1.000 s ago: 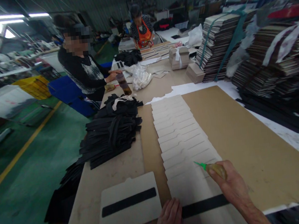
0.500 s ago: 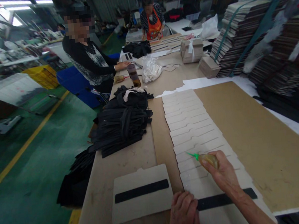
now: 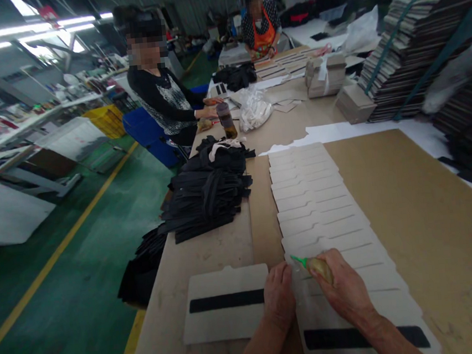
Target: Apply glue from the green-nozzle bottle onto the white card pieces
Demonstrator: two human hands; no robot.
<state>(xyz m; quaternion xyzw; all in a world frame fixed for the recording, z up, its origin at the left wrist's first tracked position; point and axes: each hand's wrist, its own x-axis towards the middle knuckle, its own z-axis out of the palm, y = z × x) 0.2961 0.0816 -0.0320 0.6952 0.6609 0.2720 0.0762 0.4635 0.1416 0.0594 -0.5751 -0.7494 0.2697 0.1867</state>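
My right hand (image 3: 347, 289) is wrapped round a squeeze bottle (image 3: 322, 270) with amber contents. Its green nozzle points left, over a row of overlapping grey-beige cardboard panels (image 3: 318, 225). My left hand (image 3: 279, 292) is at the left edge of that row, fingers bent and held together; what they grip, if anything, is hidden. A black strip (image 3: 366, 338) lies across the nearest panel, partly behind my right forearm. Left of the row, a separate cardboard panel (image 3: 217, 326) bears another black strip (image 3: 225, 300), its right end touching or covered by my left hand.
A heap of black fabric strips (image 3: 208, 196) lies on the table's left side. Behind it stand a cup of brown liquid (image 3: 226, 121) and a clear plastic bag (image 3: 254, 108). Strapped board stacks (image 3: 402, 44) rise at the right. Two co-workers are farther back.
My left hand has moved forward along the row's edge, away from the nearest black strip. The bottle's nozzle has shifted toward the row's left edge. The camera view has turned left.
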